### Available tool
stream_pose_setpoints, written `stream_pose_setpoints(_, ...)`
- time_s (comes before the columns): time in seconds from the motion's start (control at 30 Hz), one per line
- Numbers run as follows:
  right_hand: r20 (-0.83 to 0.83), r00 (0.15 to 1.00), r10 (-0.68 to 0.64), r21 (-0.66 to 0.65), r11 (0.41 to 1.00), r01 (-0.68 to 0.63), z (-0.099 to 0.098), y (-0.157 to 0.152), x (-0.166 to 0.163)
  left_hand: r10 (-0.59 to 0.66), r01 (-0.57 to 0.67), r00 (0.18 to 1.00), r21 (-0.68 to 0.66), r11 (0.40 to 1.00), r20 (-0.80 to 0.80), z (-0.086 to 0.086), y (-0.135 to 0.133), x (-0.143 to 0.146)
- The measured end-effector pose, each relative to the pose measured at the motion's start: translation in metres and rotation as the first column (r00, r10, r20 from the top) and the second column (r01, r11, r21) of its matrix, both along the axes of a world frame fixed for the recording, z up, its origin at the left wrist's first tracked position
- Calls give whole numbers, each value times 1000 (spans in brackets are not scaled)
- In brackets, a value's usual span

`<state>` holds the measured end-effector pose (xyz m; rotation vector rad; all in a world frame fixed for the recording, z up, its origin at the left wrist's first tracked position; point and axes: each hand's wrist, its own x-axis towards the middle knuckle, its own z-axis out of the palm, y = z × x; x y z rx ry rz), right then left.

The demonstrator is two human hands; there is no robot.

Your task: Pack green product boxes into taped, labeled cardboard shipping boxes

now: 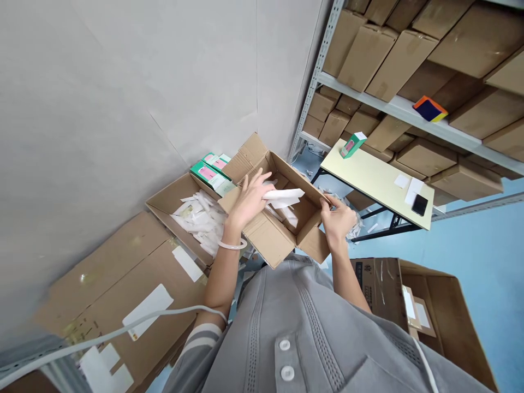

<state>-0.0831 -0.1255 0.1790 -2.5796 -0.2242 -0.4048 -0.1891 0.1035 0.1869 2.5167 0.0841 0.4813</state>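
An open cardboard box (272, 237) is held in front of my body, tilted, with its flaps folded outward. My right hand (338, 221) pinches the right wall of this box, thumb on the near side. Over the left part of the opening, my left hand (252, 196) has a white folded paper strip (286, 196) sticking out from under it to the right; some of its fingers are raised. More white strips (290, 216) lie inside the box. Left of it, a second cardboard box (164, 199) holds a heap of white strips (200, 218) and green-and-pink cartons (208, 173).
Metal shelving (339, 84) full of cardboard boxes stands at the right. A pale table (368, 172) carries a green carton (352, 144), white papers and a phone (420, 204). A large open box (434, 284) sits behind my right arm. A white cable (164, 312) crosses my left arm.
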Motion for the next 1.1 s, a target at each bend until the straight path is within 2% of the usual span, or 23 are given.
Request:
stream_pose_setpoints(0.1, 2, 1000, 8, 7, 1000, -8, -2, -3, 2, 72, -70, 991, -18, 997, 110, 13, 0, -2)
stream_pose_setpoints(0.23, -2, 1000, -1, -2, 1000, 1, -4, -7, 5, 178, -150, 946, -121, 981, 272, 32, 2, -4)
stream_pose_setpoints(0.33, -4, 1000, 1, -18, 1000, -1, -5, -7, 7, 246, -202, 912, -163, 966, 329, 36, 0, -3)
stream_pose_setpoints(0.4, -6, 1000, 7, -21, 1000, -7, -5, -7, 8, 236, -203, 925, -138, 969, 297, 34, -4, -1)
stream_pose_setpoints(0.53, -33, 999, 12, -18, 1000, -13, -5, -7, 11, 62, -62, 996, -15, 998, 63, 22, -12, 4)
stream_pose_setpoints(0.63, -61, 998, 10, 17, 1000, -9, -6, -9, 13, 34, -34, 999, -14, 999, -11, 17, -13, 6)
stream_pose_setpoints(0.77, -98, 995, 0, 72, 997, 7, -10, -15, 18, 99, -95, 994, -74, 993, 50, 25, -8, 4)
stream_pose_setpoints(0.93, -120, 992, -25, 79, 996, 35, -12, -25, 28, 189, -151, 949, -162, 975, 252, 52, -7, 2)
stream_pose_setpoints(1.03, -134, 990, -50, 76, 995, 61, -12, -32, 35, 214, -150, 911, -203, 968, 351, 65, -15, 11)
stream_pose_setpoints(1.1, -138, 988, -68, 80, 994, 80, -14, -38, 40, 187, -132, 921, -178, 975, 341, 66, -22, 25)
